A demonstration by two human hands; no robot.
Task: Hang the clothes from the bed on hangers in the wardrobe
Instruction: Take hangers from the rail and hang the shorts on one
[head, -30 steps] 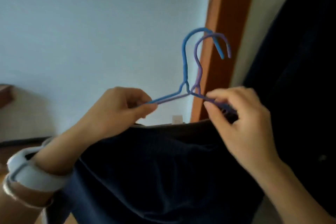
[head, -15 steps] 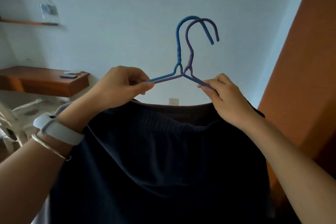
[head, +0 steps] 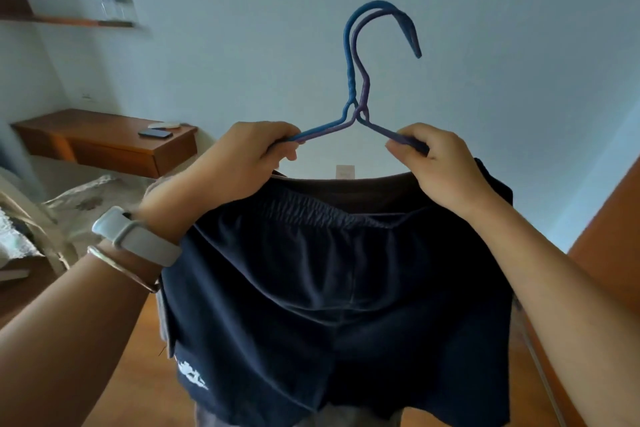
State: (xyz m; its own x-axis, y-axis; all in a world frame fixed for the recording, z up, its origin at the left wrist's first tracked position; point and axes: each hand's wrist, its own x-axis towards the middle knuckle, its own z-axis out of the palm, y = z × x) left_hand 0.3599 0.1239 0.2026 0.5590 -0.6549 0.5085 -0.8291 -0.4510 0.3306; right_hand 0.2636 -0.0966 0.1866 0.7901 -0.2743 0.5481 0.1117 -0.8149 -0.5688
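Two wire hangers (head: 351, 94), one blue, one purple, are held up together against the pale wall (head: 485, 45): the left shoulder is pinched by the left hand (head: 242, 156), the right shoulder by the right hand (head: 440, 166). Below, navy shorts (head: 329, 288) are hung, waistband stretched between both wrists.

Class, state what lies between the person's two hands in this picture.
In the head view, between the left hand and right hand rise the twisted necks of two wire hangers, blue and purple; the navy shorts hang below.
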